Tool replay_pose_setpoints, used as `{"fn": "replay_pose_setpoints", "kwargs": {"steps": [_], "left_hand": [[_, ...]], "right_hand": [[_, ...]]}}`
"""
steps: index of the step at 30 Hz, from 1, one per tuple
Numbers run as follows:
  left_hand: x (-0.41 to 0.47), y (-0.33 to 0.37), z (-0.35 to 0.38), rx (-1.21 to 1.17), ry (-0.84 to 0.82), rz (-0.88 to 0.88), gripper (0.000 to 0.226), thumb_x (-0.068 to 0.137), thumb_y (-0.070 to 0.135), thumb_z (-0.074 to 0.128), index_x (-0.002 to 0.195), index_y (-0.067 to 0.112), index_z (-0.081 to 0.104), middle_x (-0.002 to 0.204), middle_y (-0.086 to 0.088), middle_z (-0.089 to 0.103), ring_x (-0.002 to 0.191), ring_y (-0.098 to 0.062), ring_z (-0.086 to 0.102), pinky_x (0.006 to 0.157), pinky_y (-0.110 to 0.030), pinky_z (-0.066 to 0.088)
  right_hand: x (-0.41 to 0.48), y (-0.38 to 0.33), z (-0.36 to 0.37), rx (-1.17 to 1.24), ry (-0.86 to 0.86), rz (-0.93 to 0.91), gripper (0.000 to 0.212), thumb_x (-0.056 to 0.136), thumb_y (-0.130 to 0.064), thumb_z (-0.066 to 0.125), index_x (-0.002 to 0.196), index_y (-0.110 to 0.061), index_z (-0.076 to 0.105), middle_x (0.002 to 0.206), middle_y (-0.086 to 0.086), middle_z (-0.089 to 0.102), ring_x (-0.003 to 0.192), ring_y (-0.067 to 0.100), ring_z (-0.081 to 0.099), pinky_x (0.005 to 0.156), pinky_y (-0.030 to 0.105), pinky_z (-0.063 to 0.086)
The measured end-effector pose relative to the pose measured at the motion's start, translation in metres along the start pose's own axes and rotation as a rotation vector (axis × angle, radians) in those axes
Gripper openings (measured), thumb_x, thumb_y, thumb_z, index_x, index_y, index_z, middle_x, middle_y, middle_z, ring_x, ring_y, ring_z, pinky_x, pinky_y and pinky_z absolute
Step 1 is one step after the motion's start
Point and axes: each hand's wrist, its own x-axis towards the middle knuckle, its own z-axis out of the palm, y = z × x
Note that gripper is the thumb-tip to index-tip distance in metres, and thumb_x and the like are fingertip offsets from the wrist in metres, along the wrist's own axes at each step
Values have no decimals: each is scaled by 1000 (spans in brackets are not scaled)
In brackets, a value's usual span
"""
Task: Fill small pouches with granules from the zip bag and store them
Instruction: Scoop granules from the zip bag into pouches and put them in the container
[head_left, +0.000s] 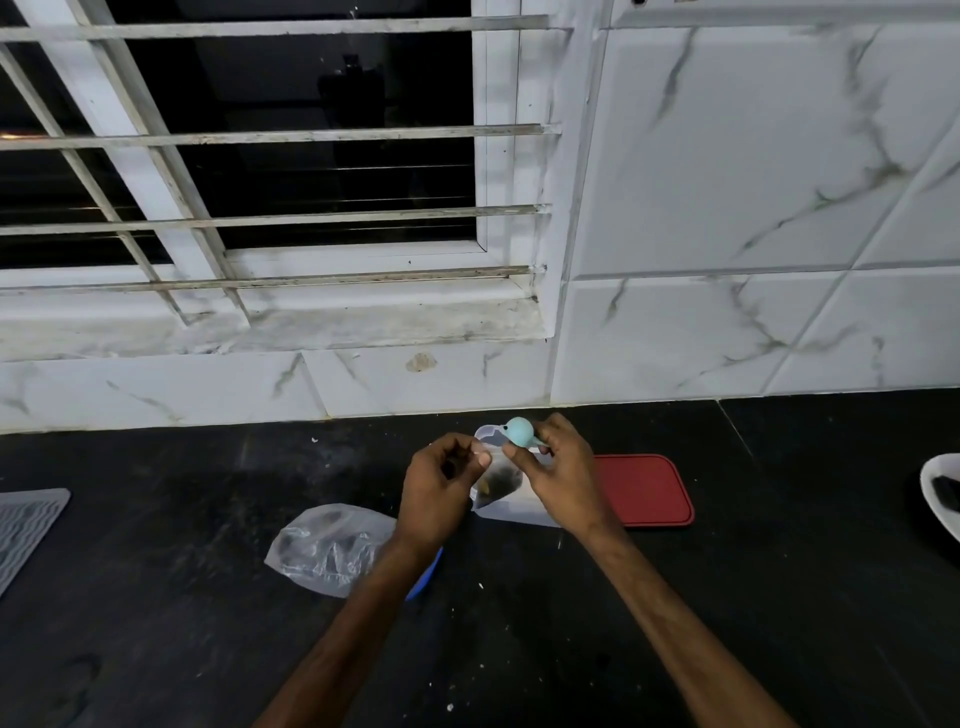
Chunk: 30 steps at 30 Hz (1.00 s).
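Pouch (496, 480): held upright, mouth up, pinched by left hand (441, 486).
Spoon (519, 432): clamped in right hand (563, 478), bowl leftward over the mouth.

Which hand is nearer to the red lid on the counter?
Right. The right hand is just beside the red lid, at its left edge; the left hand is farther left, beyond the small pouch.

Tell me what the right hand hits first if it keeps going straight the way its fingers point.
Probably the small pouch pinched between both hands, then the left hand. The right hand points left; depth is unclear.
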Motion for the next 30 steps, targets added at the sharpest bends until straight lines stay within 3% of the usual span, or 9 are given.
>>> {"fn": "replay_pose_setpoints", "kwargs": {"steps": [3,6,9,12,16,21,24,27,30], "left_hand": [[2,-1,-5,48,-21,17,6,92,12,63,96,15,67,92,0,70,91,-15,68,85,-45,57],[5,-2,-6,129,-47,77,6,92,16,63,96,20,67,92,3,69,89,-15,66,82,-43,57],[8,0,2,138,-61,140,5,94,18,60,96,19,65,94,4,67,89,-18,64,78,-40,56],[8,4,11,-7,-50,51,11,96,20,58,104,15,65,99,1,71,95,-17,68,83,-38,58],[12,2,14,-38,-38,3,11,93,22,64,100,14,67,92,-5,72,87,-25,70,76,-43,61],[18,1,11,-118,100,-26,8,95,11,59,100,8,65,94,-6,73,90,-20,71,79,-31,60],[19,-6,2,-178,167,-92,12,96,13,58,104,6,65,98,-7,74,93,-19,72,81,-35,60],[19,-19,-6,-154,233,-140,14,96,18,60,104,8,65,97,-6,74,90,-18,72,84,-41,59],[16,-25,-10,-169,276,-179,15,94,21,62,100,8,66,94,-7,74,89,-21,72,83,-45,59]], "right_hand": [[2,0,-5,35,-83,-6,32,78,-33,76,105,-18,72,91,-9,55,89,6,58,79,26,50],[6,2,-7,31,-133,-15,24,76,-27,79,92,-10,72,85,-5,54,80,9,56,75,36,50],[12,7,-7,-57,-87,-88,13,77,-18,78,85,-11,71,79,-10,51,75,11,53,69,42,49],[18,6,-8,-99,-10,-114,15,76,-20,79,82,-10,70,77,-9,51,72,14,54,64,40,50],[18,-5,-10,43,-6,5,20,78,-30,78,84,-20,63,83,3,63,77,16,60,67,29,49],[10,10,-15,204,-129,221,37,83,-40,70,114,-22,61,109,-7,67,104,8,62,90,27,51],[-5,29,-21,104,-149,420,29,97,-43,46,114,-21,52,107,1,61,95,16,58,87,43,50],[-30,49,-19,120,-200,521,27,104,-28,34,108,-16,57,103,4,57,83,12,52,74,33,50],[-56,61,-14,148,-330,616,32,104,-20,37,96,-12,66,83,6,56,70,13,51,65,27,48]]}}
